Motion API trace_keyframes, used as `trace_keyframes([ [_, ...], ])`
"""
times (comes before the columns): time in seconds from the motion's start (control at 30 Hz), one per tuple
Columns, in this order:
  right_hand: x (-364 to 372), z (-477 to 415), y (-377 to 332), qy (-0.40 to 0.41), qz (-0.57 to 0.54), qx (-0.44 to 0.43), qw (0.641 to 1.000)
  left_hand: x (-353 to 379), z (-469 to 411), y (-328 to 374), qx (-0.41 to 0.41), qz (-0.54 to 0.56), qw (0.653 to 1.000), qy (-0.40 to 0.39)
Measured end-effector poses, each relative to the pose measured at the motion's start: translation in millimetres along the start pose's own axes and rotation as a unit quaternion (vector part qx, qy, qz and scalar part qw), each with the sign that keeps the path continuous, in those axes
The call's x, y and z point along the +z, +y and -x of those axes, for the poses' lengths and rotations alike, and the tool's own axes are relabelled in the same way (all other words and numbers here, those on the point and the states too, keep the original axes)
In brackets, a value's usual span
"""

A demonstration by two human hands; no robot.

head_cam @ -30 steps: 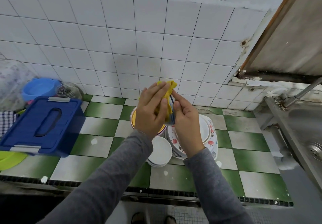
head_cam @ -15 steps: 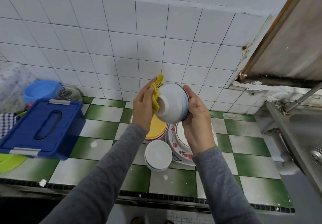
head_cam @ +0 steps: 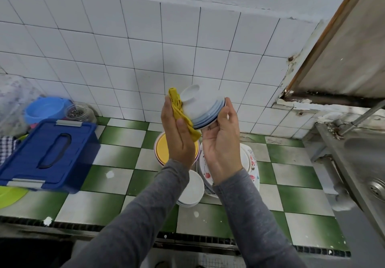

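Far left of the left hand (head_cam: 177, 136), a blue lidded box (head_cam: 48, 153) ran off the edge, its contents hidden; the jar (head_cam: 80, 112) behind it held something dark, hard to make out. Straight-fingered, that hand pressed a yellow cloth (head_cam: 177, 109) against the tilted bowl (head_cam: 200, 109) held between both hands. The right hand (head_cam: 223, 142) curled round its rim. Below, the wrists half-hid stacked plates (head_cam: 251, 161).

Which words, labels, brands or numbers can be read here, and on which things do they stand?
No readable text anywhere.
The white bowl, the yellow cloth and the blue storage box show no writing; the plates carry only a flower pattern; the glass jar is too blurred to tell.
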State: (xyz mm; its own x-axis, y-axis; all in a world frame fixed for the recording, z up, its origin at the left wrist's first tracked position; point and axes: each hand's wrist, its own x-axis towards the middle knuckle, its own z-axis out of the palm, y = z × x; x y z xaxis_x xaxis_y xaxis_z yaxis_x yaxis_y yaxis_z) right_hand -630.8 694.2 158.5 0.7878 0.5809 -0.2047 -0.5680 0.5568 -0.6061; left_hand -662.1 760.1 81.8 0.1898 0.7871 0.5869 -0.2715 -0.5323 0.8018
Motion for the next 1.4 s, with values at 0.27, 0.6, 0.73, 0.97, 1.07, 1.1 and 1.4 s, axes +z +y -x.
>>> trace_keyframes([
  [0.27,9,6,-1,-0.037,0.076,-0.048,0.995,-10,-26,-8,0.259,-0.169,0.946,-0.100],
  [0.6,-13,11,3,-0.110,0.360,-0.095,0.922,-18,-46,11,0.139,-0.141,0.961,-0.195],
  [0.73,-19,11,-1,-0.114,0.379,-0.103,0.913,-19,-32,13,0.176,-0.173,0.950,-0.192],
  [0.97,-22,12,-2,-0.124,0.416,-0.132,0.891,-23,-35,12,0.177,-0.162,0.956,-0.167],
  [1.07,-22,12,-2,-0.119,0.437,-0.156,0.878,-23,-28,11,0.222,-0.199,0.943,-0.152],
  [1.1,-22,12,-2,-0.116,0.440,-0.159,0.876,-23,-28,11,0.229,-0.201,0.939,-0.160],
  [1.4,-26,7,-17,-0.102,0.339,-0.122,0.927,-34,-37,3,-0.040,0.017,0.983,-0.179],
])
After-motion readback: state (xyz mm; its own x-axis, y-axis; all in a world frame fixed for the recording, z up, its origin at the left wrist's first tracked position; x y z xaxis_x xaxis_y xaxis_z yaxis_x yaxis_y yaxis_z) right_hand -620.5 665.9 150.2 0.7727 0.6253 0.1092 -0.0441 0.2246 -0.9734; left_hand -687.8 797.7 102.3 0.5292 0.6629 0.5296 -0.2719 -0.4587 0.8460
